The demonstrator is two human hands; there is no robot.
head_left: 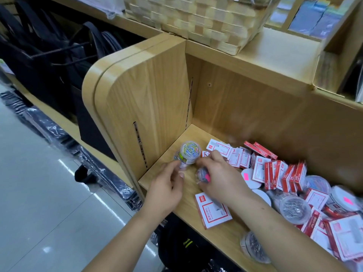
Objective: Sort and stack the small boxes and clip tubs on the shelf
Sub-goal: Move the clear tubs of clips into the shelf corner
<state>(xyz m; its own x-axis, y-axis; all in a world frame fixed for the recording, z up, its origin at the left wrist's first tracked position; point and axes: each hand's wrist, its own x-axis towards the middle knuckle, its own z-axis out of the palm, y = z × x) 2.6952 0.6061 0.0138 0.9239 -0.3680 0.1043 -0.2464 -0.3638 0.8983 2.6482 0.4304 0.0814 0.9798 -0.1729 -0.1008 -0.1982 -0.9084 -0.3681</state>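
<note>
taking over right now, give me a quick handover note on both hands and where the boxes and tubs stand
Left hand: at the foot of the coloured-clip tub in the left corner of the shelf; grip too blurred to call.
Right hand: grips a pink-sticker tub just right of it.
Done: little. One flat box lies alone near the front edge.
Left: the heap of red-and-white boxes and clear tubs on the right is unsorted.

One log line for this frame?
stage: sorting | left hand: at coloured-clip tub, grip unclear | right hand: holds pink-stickered tub | boxes: loose pile
</note>
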